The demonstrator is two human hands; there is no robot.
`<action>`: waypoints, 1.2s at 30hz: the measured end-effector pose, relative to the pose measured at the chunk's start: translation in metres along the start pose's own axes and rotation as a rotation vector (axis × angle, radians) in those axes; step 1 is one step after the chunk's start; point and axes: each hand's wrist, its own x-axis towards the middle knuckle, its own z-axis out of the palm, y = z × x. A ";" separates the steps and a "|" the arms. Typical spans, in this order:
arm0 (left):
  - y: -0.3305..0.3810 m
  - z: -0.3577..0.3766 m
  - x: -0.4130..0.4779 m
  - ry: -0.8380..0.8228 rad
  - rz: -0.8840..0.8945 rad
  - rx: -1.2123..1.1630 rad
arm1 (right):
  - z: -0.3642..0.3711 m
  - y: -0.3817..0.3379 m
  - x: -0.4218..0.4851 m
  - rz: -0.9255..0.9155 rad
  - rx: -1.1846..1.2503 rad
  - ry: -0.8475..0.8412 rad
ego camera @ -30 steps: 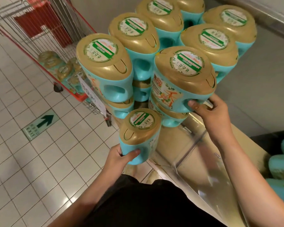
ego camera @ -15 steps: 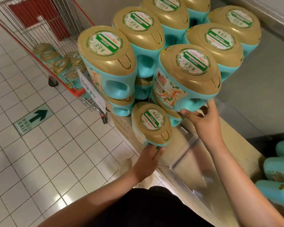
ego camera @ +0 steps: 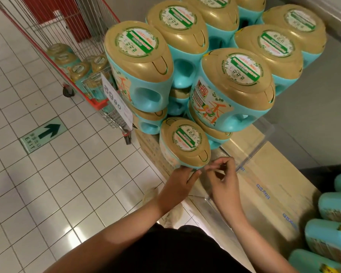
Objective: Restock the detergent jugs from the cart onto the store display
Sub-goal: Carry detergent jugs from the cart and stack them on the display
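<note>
Far left, white tile floor (ego camera: 47, 184) with a green exit arrow sticker (ego camera: 41, 134). Above it a red wire cart (ego camera: 71, 56) with several gold-capped detergent jugs in the cart (ego camera: 73, 64) lying at its bottom. A white price sign (ego camera: 116, 101) hangs off the near corner of the display.

Centre: the stacked jugs (ego camera: 234, 89), teal bodies with gold caps, stand two tiers high on a cardboard display base (ego camera: 264, 174). One single jug (ego camera: 185, 142) sits upright on the near left corner of that base, touching the lower tier behind it.

Left hand (ego camera: 179, 186): grip spread, fingers flat against the lower near side of the single jug, thumb toward the right. Palm rests on the wall rather than wrapping it; not clamped.

Right hand (ego camera: 222, 178): just beside the left, at the jug's near right edge. Fingers curled loosely inward, tips close together, nothing clearly pinched; contact with the jug cannot be told.

Far right, more teal jugs on a lower shelf (ego camera: 335, 213), lying on their sides.
</note>
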 end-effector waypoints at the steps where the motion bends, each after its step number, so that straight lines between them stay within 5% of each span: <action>1: 0.000 -0.001 -0.004 0.008 0.011 0.019 | 0.003 0.002 -0.003 0.005 -0.017 -0.015; 4: -0.006 -0.003 -0.028 0.102 -0.011 0.057 | 0.012 0.006 -0.005 -0.011 -0.077 -0.022; 6: -0.010 -0.009 -0.037 0.267 -0.181 0.007 | 0.015 0.008 -0.002 0.004 -0.090 -0.003; 9: -0.007 -0.023 -0.026 0.411 -0.407 -0.325 | 0.015 0.011 0.004 0.002 -0.103 -0.002; 12: 0.000 -0.029 -0.016 0.369 -0.432 -0.516 | 0.013 0.018 0.011 -0.052 -0.111 -0.032; 22: 0.002 -0.043 -0.022 0.296 -0.442 -0.417 | 0.005 0.025 -0.004 -0.070 -0.135 -0.012; 26: -0.012 -0.072 -0.034 0.267 -0.455 -0.376 | 0.019 0.014 -0.039 0.031 -0.039 -0.143; 36: -0.062 -0.247 -0.108 0.386 -0.437 -0.482 | 0.188 -0.059 -0.058 -0.013 -0.052 -0.418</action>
